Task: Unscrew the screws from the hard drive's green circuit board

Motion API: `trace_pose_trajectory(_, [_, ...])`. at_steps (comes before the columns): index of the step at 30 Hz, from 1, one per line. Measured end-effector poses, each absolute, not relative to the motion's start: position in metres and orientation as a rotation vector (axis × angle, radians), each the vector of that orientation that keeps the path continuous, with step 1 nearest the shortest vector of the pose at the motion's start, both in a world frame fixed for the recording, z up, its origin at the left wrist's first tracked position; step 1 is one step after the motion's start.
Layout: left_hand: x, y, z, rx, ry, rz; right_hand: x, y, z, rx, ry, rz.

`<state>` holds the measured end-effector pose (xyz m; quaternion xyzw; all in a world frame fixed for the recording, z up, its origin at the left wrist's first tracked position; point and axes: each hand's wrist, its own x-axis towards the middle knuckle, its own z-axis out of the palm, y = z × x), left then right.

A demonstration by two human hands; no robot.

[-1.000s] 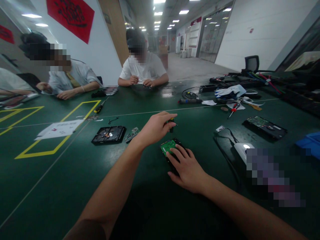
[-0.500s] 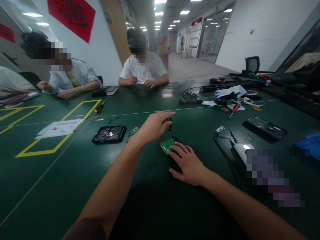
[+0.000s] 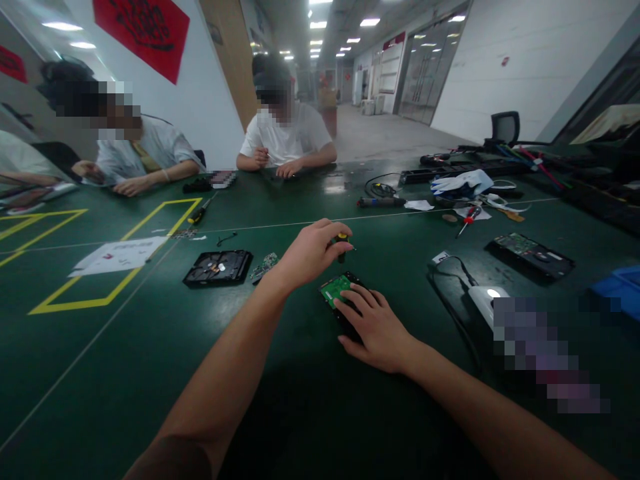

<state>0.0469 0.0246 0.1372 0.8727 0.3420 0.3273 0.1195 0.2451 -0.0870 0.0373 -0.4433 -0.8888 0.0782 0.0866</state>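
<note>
My left hand [image 3: 315,250] is closed around a short screwdriver [image 3: 342,245] with a black-and-yellow handle, held above the table just beyond a hard drive. The fingers hide part of the tool. Under my right hand [image 3: 377,330] lies that hard drive [image 3: 334,288], its green circuit board facing up. The right fingers are spread flat across the board and the thumb rests by the near edge, covering much of the drive. Left of my left forearm are a loose circuit board [image 3: 265,267] and an opened black drive casing [image 3: 219,268].
Another hard drive [image 3: 530,257] and a red screwdriver [image 3: 469,220] lie to the right, near a white device with a cable [image 3: 486,300]. A blue container [image 3: 620,290] stands at the right edge. Two co-workers sit across the green table, with a third person partly visible at left.
My left index finger has curled in from pointing outward, and the screwdriver's yellow part now shows. My right hand stays on the hard drive. The co-worker opposite has shifted their hands slightly.
</note>
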Motion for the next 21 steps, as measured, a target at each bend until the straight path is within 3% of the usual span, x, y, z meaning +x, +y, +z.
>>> trace_pose_trajectory(5, [0.0471, 0.0228, 0.1409, 2.579, 1.070, 0.959, 0.2449, -0.0874, 0.0386, -1.323, -2.645, 0.232])
trace_pose_trajectory(13, [0.0412, 0.0206, 0.1432, 2.523, 0.803, 0.826, 0.2456, -0.0881, 0.0384, -1.317, -2.635, 0.228])
trace_pose_trajectory(21, [0.0435, 0.0254, 0.1397, 2.626, 1.038, 0.886, 0.2453, -0.0876, 0.0379, -1.314, -2.634, 0.240])
